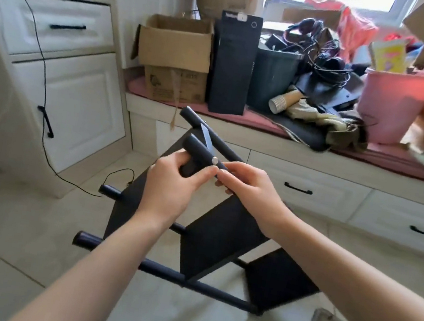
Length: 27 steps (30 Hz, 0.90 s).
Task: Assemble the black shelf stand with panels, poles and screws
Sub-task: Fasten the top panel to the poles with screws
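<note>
Holding: left hand [175,179] wraps the upper pole [198,155] of the stand [216,232].
Right hand [245,184]: fingertips seemingly pinch the same pole beside a silver screw [214,160].
Stand: tipped over on the floor [18,214], panels [220,241] slanting, near the drawers [310,191].

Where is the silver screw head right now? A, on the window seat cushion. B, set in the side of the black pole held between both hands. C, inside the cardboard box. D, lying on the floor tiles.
B: the silver screw head sits in the side of the black pole, which the left hand grips while the right hand pinches just beside the screw.
</note>
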Available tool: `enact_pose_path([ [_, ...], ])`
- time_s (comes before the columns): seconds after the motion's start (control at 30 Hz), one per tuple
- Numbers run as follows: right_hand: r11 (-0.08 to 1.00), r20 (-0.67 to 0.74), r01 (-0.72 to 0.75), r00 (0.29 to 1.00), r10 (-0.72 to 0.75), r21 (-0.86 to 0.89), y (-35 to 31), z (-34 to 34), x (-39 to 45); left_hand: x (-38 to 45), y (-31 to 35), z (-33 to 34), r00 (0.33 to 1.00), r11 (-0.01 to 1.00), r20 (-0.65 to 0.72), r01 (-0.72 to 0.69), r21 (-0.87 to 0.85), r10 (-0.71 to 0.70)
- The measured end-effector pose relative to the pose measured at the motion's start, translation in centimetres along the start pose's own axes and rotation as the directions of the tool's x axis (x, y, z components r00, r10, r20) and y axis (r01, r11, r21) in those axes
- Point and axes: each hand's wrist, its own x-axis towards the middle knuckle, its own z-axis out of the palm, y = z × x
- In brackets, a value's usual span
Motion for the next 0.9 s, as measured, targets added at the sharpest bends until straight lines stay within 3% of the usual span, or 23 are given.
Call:
enact_pose_path([
  [0.13, 0.990, -0.105, -0.029, 0.994, 0.044, 0.137, -0.3, -3.9, -1.0, 0.1, 0.8, 1.9, 0.972, 0.932, 0.075, -0.235, 0.275, 0.223],
  [0.23, 0.980, -0.148, -0.023, 0.988, 0.053, 0.196, 0.2, -6.8, -2.1, -0.5, 0.0, 3.3, 0.958, 0.869, 0.094, -0.287, 0.404, 0.272],
  [0.43, 0.951, -0.252, 0.006, 0.965, 0.075, 0.308, 1.0, -10.9, -3.8, -1.0, 0.9, 6.0, 0.942, 0.830, 0.103, -0.329, 0.450, 0.318],
  [0.6, 0.895, -0.306, 0.031, 0.944, 0.119, 0.444, 2.2, -12.9, -4.8, -0.1, 2.9, 8.0, 0.901, 0.725, 0.171, -0.424, 0.543, 0.398],
  [0.9, 0.738, -0.279, -0.037, 0.912, 0.300, 0.674, 5.6, -14.1, -7.1, 1.5, 4.2, 11.7, 0.821, 0.540, 0.353, -0.564, 0.625, 0.450],
])
